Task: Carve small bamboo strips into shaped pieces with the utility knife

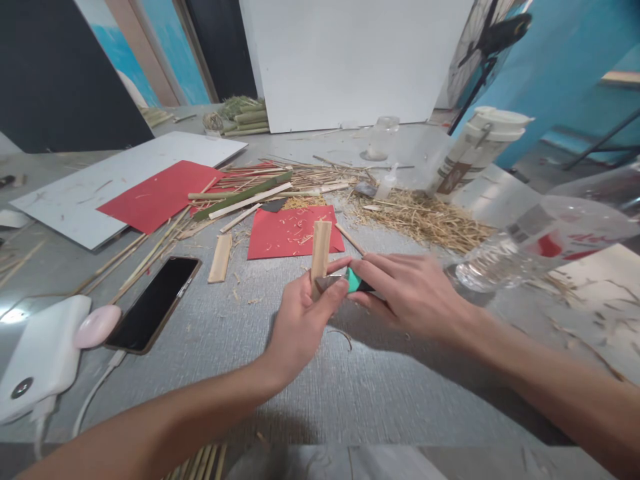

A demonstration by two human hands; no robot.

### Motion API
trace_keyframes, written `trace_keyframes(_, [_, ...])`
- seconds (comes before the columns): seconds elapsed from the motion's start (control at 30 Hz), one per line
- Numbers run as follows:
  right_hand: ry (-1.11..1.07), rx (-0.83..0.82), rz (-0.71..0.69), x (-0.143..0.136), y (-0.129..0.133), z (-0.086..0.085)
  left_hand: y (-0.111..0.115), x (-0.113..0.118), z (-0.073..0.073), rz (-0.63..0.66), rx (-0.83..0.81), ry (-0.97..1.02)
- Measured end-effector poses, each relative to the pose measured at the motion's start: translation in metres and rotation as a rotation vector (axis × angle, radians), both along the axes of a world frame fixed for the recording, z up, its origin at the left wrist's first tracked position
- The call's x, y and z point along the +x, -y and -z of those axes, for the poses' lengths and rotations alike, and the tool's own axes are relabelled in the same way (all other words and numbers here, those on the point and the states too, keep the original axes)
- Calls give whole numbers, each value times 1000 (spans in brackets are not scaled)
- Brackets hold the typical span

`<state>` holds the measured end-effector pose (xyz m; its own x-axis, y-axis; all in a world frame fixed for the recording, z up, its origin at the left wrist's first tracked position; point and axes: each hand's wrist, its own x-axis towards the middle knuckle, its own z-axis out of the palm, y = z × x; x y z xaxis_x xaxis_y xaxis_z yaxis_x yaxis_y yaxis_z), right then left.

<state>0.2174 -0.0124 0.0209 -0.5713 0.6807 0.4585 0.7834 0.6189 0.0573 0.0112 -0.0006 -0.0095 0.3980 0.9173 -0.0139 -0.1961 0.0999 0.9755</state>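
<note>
Upright in my left hand (pixel 303 317) is a flat strip of pale bamboo (pixel 321 240), gripped near its lower end. My right hand (pixel 407 290) is closed around the green and black handle of a knife (pixel 354 280). The knife's blade lies across the lower part of the strip, and my left thumb rests by the blade. Just beyond my hands is a red sheet (pixel 270 233) scattered with thin shavings. A second flat bamboo piece (pixel 220 259) lies on the grey table to the left.
A phone (pixel 156 303) and a white power bank (pixel 47 347) with a cable lie at left. Behind are bamboo sticks (pixel 250 197) and another red sheet (pixel 160 193). Dry straw (pixel 425 217), a plastic bottle (pixel 530 247) and a lidded tumbler (pixel 475 150) stand or lie at right.
</note>
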Motion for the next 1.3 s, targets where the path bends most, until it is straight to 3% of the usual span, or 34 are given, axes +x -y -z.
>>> trace_keyframes(0.13, [-26,21,84,-7,5,-3,1,1,0,-49,29,-3])
trace_keyframes(0.33, [-20,20,2,-1,0,-10,-1,1,-6,-38,30,-57])
trace_keyframes(0.53, [8,-17,-26,5,-2,-10,0,2,-4,60,60,11])
trace_keyframes(0.87, [7,-16,-32,5,-2,-8,1,3,1,43,-16,50])
trace_keyframes(1.3, [-13,54,104,-9,11,2,4,1,5,-5,25,57])
